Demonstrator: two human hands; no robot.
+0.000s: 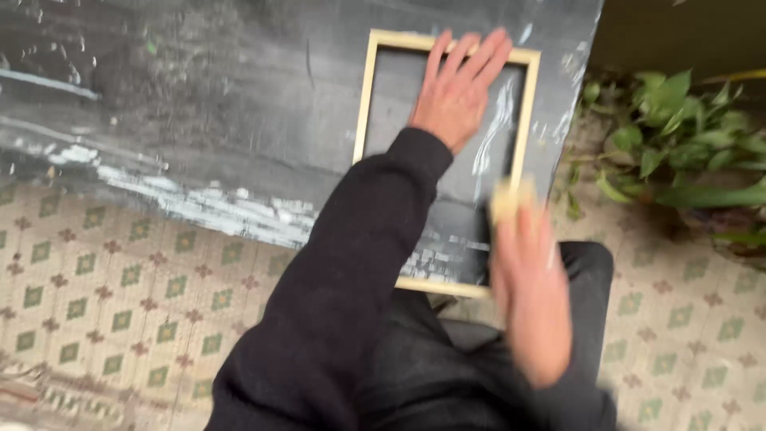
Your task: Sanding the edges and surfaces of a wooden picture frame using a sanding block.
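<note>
While rubbing along the right rail of the wooden picture frame [363, 104], press down firmly with the left hand [459, 88]: spread flat, fingers straight and together, palm on the dark panel near the far rail, gripping nothing. Judging by that posture, treat it as the clamp and leave it planted.

Note the frame's place: lying flat on the dark, paint-streaked table [199, 96], near end jutting past the table edge toward the lap in dark trousers [415, 359]. Mind that overhang; probably best to lean weight on the supported far part, not the free near end, to avoid tipping.

Look to the right hand [531, 295], smeared by motion, closed about a pale yellow pad [511, 199] at the fingertips, pad touching or just over the right rail; cannot tell the exact wrap of the fingers through the blur. Work in long strokes following the rail, pad flat against the wood, rather than dabbing across onto the panel with its pale streaks.

Watch the table's right edge, just beside that rail, with green leafy plants [678, 152] beyond it and patterned floor tiles [120, 295] below; avoid pushing sideways toward that drop.
</note>
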